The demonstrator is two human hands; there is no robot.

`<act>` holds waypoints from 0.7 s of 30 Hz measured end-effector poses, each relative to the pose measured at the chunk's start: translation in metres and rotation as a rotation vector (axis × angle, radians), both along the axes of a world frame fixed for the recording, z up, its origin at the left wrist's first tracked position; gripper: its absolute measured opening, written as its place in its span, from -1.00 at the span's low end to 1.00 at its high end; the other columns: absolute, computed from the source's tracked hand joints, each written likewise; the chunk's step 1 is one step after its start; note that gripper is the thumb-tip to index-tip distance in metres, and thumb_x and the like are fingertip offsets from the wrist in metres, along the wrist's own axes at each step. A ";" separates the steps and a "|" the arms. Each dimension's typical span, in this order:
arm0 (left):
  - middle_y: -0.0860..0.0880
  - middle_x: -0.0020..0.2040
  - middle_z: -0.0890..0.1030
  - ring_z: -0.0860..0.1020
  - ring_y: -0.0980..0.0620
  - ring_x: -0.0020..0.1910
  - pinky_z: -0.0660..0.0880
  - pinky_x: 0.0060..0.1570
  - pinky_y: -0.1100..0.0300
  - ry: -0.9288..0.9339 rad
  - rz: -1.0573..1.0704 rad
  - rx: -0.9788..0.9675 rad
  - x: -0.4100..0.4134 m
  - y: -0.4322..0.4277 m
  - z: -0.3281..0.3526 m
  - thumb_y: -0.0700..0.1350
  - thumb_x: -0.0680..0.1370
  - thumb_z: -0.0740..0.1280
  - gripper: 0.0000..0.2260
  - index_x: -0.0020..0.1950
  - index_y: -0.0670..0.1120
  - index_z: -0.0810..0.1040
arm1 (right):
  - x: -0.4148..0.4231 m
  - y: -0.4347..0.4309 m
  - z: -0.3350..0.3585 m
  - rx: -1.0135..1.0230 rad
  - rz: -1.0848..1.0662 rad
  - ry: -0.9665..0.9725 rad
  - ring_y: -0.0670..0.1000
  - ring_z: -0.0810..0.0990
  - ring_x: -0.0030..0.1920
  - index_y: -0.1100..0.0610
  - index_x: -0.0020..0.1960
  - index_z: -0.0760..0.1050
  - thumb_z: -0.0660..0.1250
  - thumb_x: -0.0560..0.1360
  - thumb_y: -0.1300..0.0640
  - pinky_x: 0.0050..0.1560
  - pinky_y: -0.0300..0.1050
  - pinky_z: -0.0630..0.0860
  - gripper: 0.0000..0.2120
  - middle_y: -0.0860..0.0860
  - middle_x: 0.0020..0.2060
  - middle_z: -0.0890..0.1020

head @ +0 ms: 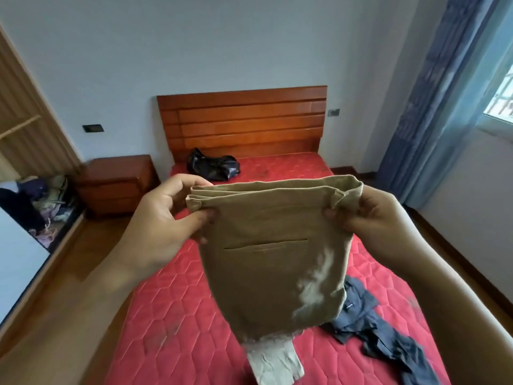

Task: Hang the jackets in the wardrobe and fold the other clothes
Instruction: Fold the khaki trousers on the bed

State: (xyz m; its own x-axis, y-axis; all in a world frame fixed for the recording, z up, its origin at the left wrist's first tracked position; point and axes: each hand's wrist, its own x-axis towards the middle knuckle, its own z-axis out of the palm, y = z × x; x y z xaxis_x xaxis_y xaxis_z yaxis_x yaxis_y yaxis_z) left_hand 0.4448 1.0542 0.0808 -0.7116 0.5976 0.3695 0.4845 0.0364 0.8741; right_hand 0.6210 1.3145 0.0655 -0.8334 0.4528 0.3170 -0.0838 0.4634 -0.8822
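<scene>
**A:** Where are the khaki trousers (272, 268) now?

**B:** In the air over the middle of the bed (172, 315), hanging by the waistband (274, 190). The left hand (163, 215) pinches one end of the band and the right hand (369, 215) pinches the other. On each hand the thumb is on the near side and the fingers are curled behind the cloth. The band looks doubled, so I take the pair to be halved lengthwise already.

**A:** So what makes this fold come out well?

**B:** I'd get the two layers of the band flush before lowering anything, since the right corner stands a little proud. Then I'd hold it taut between the hands so the seat hangs flat. A paler piece shows below the lower edge, and I cannot tell whether it is a leg or a lining. It should be smoothed in line, not trapped crooked.

**A:** And where should it be laid?

**B:** On the bare quilted part of the bed directly under the trousers. The lower end should touch down first, then the band, so no air bunches in.

**A:** Is anything in the way?

**B:** A grey shirt (369, 320) lies crumpled on the bed's right side near the foot, just beside the hanging cloth. The trousers should land clear of it. The black bag (212, 164) sits at the head of the bed against the headboard (241, 120), well apart from them.
</scene>
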 end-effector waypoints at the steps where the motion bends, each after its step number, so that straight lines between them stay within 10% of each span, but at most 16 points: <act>1: 0.00 -0.09 0.69 0.66 0.06 -0.16 0.62 -0.31 0.18 -0.037 -0.008 0.007 -0.003 0.004 -0.010 -0.35 0.49 0.46 -0.73 0.07 -0.02 0.62 | -0.002 0.005 -0.005 0.064 -0.007 -0.054 0.07 0.68 -0.03 -0.09 0.03 0.69 0.49 0.51 0.21 0.08 0.19 0.62 -0.79 -0.01 -0.09 0.71; 5: -0.02 -0.07 0.69 0.66 0.07 -0.05 0.64 0.02 0.03 -0.092 -0.001 -0.077 -0.024 0.022 -0.051 -0.38 0.46 0.48 -0.72 0.05 -0.05 0.61 | -0.022 0.028 -0.026 0.272 -0.032 -0.215 -0.02 0.59 -0.16 -0.46 0.07 0.60 0.53 0.45 0.11 -0.11 0.06 0.55 -0.55 -0.09 -0.18 0.60; 12: -0.09 -0.16 0.65 0.65 -0.07 -0.29 0.62 -0.19 0.05 -0.156 0.090 -0.248 -0.076 0.067 -0.114 -0.33 0.49 0.48 -0.76 -0.08 0.02 0.61 | -0.096 0.075 -0.094 -0.120 0.058 -0.416 0.07 0.67 -0.40 -0.14 -0.01 0.71 0.33 0.49 0.42 -0.44 -0.10 0.54 -0.54 0.02 -0.30 0.70; 18: -0.08 -0.05 0.69 0.64 0.00 -0.04 0.55 0.06 0.09 -0.081 0.221 -0.351 -0.216 0.137 -0.160 -0.36 0.46 0.48 -0.75 -0.06 -0.02 0.59 | -0.252 0.135 -0.147 -0.269 0.116 -0.436 0.11 0.68 -0.19 -0.03 0.02 0.69 0.36 0.53 0.39 -0.08 0.05 0.70 -0.66 0.11 -0.16 0.67; 21: -0.13 0.42 0.49 0.44 0.02 0.40 0.43 0.36 0.06 -0.245 0.286 -0.263 -0.313 0.171 -0.169 -0.21 0.53 0.46 -0.61 0.32 0.04 0.52 | -0.351 0.170 -0.165 -0.288 0.098 -0.423 0.08 0.64 0.04 0.03 0.31 0.54 0.45 0.53 0.19 0.10 0.20 0.66 -0.64 0.09 0.23 0.60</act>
